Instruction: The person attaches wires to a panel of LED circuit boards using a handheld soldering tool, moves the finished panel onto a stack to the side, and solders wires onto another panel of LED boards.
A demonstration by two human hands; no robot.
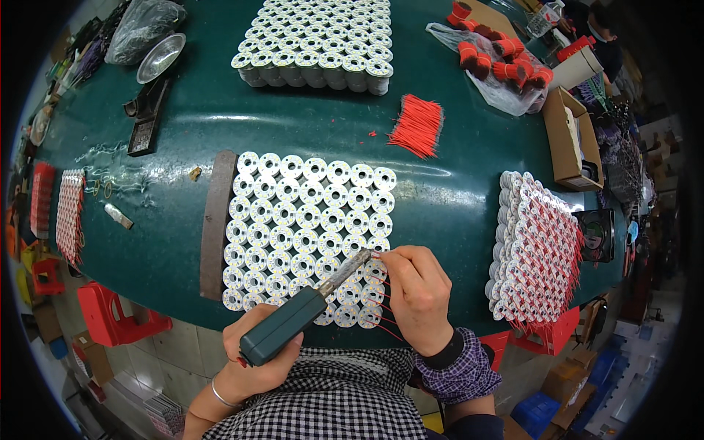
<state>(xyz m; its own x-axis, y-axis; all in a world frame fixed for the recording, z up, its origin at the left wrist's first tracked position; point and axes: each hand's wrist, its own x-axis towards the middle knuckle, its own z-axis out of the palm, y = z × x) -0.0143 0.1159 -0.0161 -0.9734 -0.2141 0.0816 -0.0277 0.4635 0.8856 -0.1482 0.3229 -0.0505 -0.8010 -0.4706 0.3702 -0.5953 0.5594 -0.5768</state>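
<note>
Round white LED boards (308, 217), each with a centre hole, lie in close rows on the green table in front of me. My left hand (253, 367) is closed around the dark green handle of a soldering iron (287, 323). Its metal barrel slants up and right, and the tip meets a board near the grid's right edge. My right hand (419, 299) pinches a thin red wire (375, 256) at that same board, fingertips beside the tip. Several red wires (385, 320) stick out from boards lower in the right column.
A brown strip (216, 227) borders the grid's left side. Beyond it are a stack of boards (315, 55) and a red wire bundle (416, 126). At right stand wired boards (532, 253) and a cardboard box (570, 139); a bag of red wire bundles (506, 62) lies farther back.
</note>
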